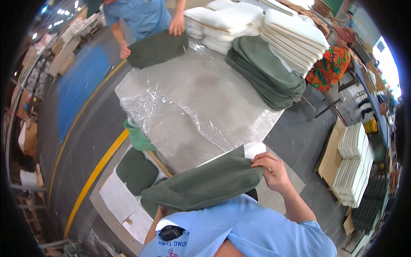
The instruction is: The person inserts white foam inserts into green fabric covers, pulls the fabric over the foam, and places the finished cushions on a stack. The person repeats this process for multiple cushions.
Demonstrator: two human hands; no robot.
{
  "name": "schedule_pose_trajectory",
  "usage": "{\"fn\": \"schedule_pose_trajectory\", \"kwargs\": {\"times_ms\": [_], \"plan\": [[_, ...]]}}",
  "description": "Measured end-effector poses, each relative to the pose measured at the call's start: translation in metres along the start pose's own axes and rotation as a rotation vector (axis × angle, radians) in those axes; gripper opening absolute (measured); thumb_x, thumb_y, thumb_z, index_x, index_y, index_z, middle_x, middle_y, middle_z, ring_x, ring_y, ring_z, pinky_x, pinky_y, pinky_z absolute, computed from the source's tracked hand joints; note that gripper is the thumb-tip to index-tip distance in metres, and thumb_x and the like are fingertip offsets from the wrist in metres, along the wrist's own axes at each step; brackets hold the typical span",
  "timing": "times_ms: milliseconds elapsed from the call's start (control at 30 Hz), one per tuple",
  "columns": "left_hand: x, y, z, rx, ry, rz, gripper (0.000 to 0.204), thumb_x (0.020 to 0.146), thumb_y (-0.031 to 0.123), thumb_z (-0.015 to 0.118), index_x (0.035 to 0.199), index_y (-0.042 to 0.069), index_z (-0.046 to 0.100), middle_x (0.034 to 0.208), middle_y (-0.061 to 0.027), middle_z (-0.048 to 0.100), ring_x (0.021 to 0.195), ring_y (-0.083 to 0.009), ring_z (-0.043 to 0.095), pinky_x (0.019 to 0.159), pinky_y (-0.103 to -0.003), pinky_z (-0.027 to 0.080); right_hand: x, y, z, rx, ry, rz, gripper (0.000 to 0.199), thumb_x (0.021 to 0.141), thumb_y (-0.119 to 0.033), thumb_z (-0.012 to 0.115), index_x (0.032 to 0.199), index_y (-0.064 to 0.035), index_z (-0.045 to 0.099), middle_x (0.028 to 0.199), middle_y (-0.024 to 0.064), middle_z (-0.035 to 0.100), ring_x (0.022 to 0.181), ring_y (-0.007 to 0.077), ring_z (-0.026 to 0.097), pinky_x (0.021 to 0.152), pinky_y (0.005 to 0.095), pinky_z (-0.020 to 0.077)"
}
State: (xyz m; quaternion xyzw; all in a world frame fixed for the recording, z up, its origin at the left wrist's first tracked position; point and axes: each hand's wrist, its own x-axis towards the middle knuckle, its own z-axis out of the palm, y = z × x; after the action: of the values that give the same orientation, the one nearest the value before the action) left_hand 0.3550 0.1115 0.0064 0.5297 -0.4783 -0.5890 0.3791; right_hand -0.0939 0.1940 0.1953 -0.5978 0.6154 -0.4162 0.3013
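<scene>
While the right hand (274, 171) pinches a green cover (205, 182), it probably hides the left hand.

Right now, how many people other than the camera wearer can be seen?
2. One person in a blue shirt stands at the table's far end, hands on a dark green cover. One in an orange patterned top stands at right. Others may be hidden.
</scene>
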Motion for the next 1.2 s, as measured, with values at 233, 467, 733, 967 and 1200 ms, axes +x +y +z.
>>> {"fn": "schedule_pose_trajectory", "kwargs": {"times_ms": [233, 467, 733, 967, 1200], "plan": [[0.04, 0.052, -0.054, 0.149, -0.406, -0.443, 0.028, 0.097, 0.005, 0.069, 0.125, 0.001, 0.071, 0.113, -0.0068, 0.075, 0.106, -0.021, 0.071, 0.099, -0.037, 0.055, -0.019, 0.0, 0.008, 0.015, 0.122, 0.073, 0.041, 0.082, 0.017, 0.056, 0.109, -0.0085, 0.074, 0.119, 0.0084, 0.07, 0.115, 0.029, 0.067, 0.093, 0.0406, 0.0566], [0.124, 0.215, -0.018, 0.831, -0.264, 0.052, 0.021, 0.1, 0.016, 0.07, 0.117, 0.003, 0.071, 0.103, -0.0044, 0.074, 0.097, -0.0155, 0.069, 0.092, -0.031, 0.055, -0.036, 0.006, 0.022, 0.067, 0.245, 0.099, 0.038, 0.084, 0.012, 0.058, 0.111, -0.01, 0.074, 0.12, 0.0073, 0.069, 0.117, 0.0293, 0.065, 0.093, 0.0412, 0.0563], [0.004, 0.301, 0.243, 1.064, -1.133, 0.634, 0.041, 0.086, 0.023, 0.085, 0.112, 0.003, 0.061, 0.097, -0.0106, 0.065, 0.094, -0.0194, 0.065, 0.081, -0.037, 0.052, -0.047, 0.0, 0.032, 0.124, 0.423, 0.032, 0.031, 0.088, 0.009, 0.065, 0.113, -0.006, 0.075, 0.117, 0.0072, 0.07, 0.11, 0.0248, 0.069, 0.093, 0.0357, 0.0569], [0.041, 0.281, 0.213, 0.552, -1.28, 0.357, 0.022, 0.081, 0.0, 0.074, 0.079, 0.005, 0.053, 0.071, -0.0037, 0.05, 0.066, -0.0162, 0.049, 0.062, -0.032, 0.039, -0.095, 0.077, 0.084, 0.871, 0.598, 0.395, 0.028, 0.11, -0.018, 0.059, 0.129, -0.0006, 0.069, 0.117, 0.0031, 0.073, 0.109, 0.0118, 0.065, 0.094, 0.0318, 0.0536], [0.026, 0.28, 0.216, 0.515, -1.422, 0.223, 0.024, 0.073, -0.006, 0.075, 0.077, 0.006, 0.054, 0.076, -0.0048, 0.053, 0.069, -0.0154, 0.047, 0.063, -0.031, 0.036, -0.082, 0.089, 0.163, 1.426, 0.123, 0.564, 0.058, 0.113, -0.054, 0.045, 0.14, -0.0073, 0.065, 0.134, 0.0066, 0.07, 0.122, 0.0224, 0.064, 0.106, 0.0389, 0.0484]]}}
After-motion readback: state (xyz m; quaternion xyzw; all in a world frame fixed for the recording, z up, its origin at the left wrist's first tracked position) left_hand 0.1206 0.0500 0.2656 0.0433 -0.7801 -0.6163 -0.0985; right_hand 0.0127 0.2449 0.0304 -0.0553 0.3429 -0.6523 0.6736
